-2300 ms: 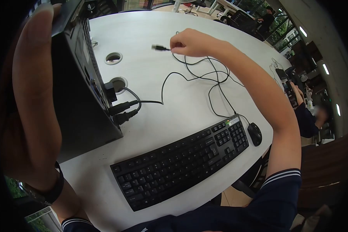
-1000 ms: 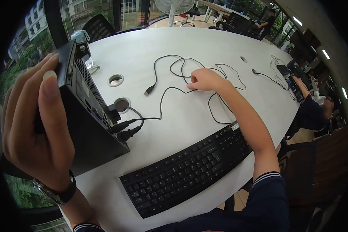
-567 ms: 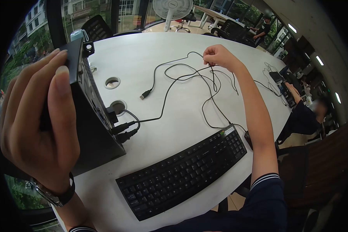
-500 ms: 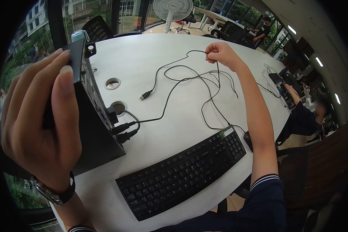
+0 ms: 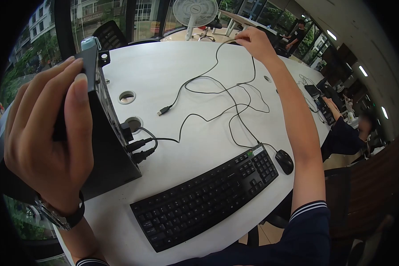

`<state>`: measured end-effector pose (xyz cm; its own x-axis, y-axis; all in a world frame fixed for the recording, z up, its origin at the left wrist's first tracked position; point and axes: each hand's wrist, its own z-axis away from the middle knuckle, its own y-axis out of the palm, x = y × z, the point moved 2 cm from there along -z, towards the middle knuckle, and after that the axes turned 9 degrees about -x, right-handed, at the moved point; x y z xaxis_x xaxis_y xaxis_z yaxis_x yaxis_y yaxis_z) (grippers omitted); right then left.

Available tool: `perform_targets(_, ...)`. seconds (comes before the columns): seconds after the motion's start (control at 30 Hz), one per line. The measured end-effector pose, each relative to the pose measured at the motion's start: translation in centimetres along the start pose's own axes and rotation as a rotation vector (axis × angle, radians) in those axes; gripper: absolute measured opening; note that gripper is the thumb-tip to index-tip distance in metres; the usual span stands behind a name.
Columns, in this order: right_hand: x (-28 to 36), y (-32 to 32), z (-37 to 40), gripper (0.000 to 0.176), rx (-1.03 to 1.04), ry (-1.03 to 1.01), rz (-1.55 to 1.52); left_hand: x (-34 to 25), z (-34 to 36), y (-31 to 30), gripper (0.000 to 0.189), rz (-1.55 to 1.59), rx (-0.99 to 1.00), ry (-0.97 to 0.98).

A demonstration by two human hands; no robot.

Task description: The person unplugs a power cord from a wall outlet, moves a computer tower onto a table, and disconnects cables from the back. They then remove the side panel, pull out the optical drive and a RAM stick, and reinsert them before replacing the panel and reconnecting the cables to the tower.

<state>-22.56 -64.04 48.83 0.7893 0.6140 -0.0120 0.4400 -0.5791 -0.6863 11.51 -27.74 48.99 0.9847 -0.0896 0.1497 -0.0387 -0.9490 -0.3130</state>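
Note:
My left hand (image 5: pixel 53 133) wraps over the top edge of a black computer case (image 5: pixel 113 164) at the left. Black plugs (image 5: pixel 139 145) sit in the near side of the case. My right hand (image 5: pixel 255 41), raised over the far part of the table, pinches a thin black cable (image 5: pixel 218 55). That cable lies in loops across the white table, and a USB plug (image 5: pixel 163 111) rests near the middle. A black keyboard (image 5: pixel 208 199) lies in front, with a black mouse (image 5: pixel 284 162) at its right end.
The white table (image 5: pixel 155 71) has round cable holes (image 5: pixel 127 97). A light blue bottle (image 5: pixel 89 43) shows behind the case. Beyond the table stand a white fan (image 5: pixel 195 12) and chairs. A co-worker (image 5: pixel 348 135) sits at the right; another person (image 5: pixel 295 37) stands far back.
My right hand has moved farther away and up with the cable, whose loops have shifted on the table. More of the mouse shows. My left hand stays on the case.

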Motion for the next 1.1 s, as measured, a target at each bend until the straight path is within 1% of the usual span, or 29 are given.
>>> perform_targets(0.07, 1.3, -0.5, -1.6, 0.021, -0.031, 0.245, -0.228, 0.0, 0.0, 0.0, 0.021, -0.002, -0.001, -0.002)
perform_targets(0.17, 1.2, -1.0, -4.1, 0.025, -0.291, 0.227, -0.271, 0.1, 0.1, 0.1, 0.021, 0.010, -0.005, 0.005)
perform_targets(0.2, 0.7, -1.0, -4.9, 0.025, -0.303, 0.270, -0.294, 0.2, 0.1, 0.2, 0.021, 0.020, -0.010, 0.010)
perform_targets(0.27, 0.3, -0.2, -5.4, 0.024, -0.269, 0.250, -0.257, 0.3, 0.1, 0.3, 0.021, 0.025, -0.017, 0.025)
perform_targets(0.33, 1.2, 0.8, -5.2, 0.022, -0.200, 0.226, -0.275, 0.5, 0.2, 0.2, 0.021, 0.010, -0.018, 0.046)
perform_targets(0.43, 3.5, 2.9, -3.5, 0.022, -0.183, 0.182, -0.331, 0.3, 0.1, 0.2, 0.021, 0.014, -0.006, 0.021)
perform_targets(0.47, 4.2, 3.2, -2.9, 0.020, -0.157, 0.211, -0.356, 0.3, 0.1, 0.2, 0.021, 0.015, -0.003, 0.018)
perform_targets(0.57, 4.5, 5.1, -1.3, 0.019, 0.063, 0.247, -0.307, 0.3, 0.1, 0.1, 0.020, 0.018, -0.005, 0.030)
perform_targets(0.67, 4.0, 7.5, 0.9, 0.020, 0.325, 0.214, -0.201, 0.5, 0.1, 0.2, 0.020, 0.020, -0.012, 0.044)
perform_targets(0.77, 5.1, 8.0, 3.2, 0.023, 0.373, 0.076, -0.364, 0.6, 0.1, 0.1, 0.021, 0.015, -0.005, 0.058)
perform_targets(0.8, 5.8, 7.9, 3.3, 0.025, 0.404, 0.074, -0.510, 0.7, 0.1, 0.1, 0.021, 0.021, 0.005, 0.062)
perform_targets(0.9, 11.7, 4.7, 3.8, 0.028, 0.502, 0.145, -0.736, 0.8, 0.3, 0.4, 0.022, 0.110, 0.039, 0.037)
perform_targets(0.93, 14.0, 3.6, 4.4, 0.029, 0.586, 0.109, -0.770, 0.6, 0.2, 0.4, 0.021, 0.121, 0.037, 0.023)
perform_targets(0.97, 16.6, 2.6, 5.1, 0.030, 0.668, 0.060, -0.821, 0.7, 0.1, 0.2, 0.021, 0.110, 0.027, 0.049)
perform_targets(1.0, 19.3, 1.3, 5.7, 0.033, 0.701, -0.080, -0.856, 1.0, 0.0, 0.2, 0.020, 0.108, -0.010, 0.099)
perform_targets(1.03, 21.8, 0.2, 6.5, 0.036, 0.722, -0.221, -0.888, 1.3, -0.1, 0.3, 0.020, 0.107, -0.046, 0.146)
perform_targets(1.1, 25.5, -0.5, 8.3, 0.046, 0.663, -0.368, -0.992, 1.2, -0.1, 0.5, 0.019, 0.101, -0.079, 0.190)
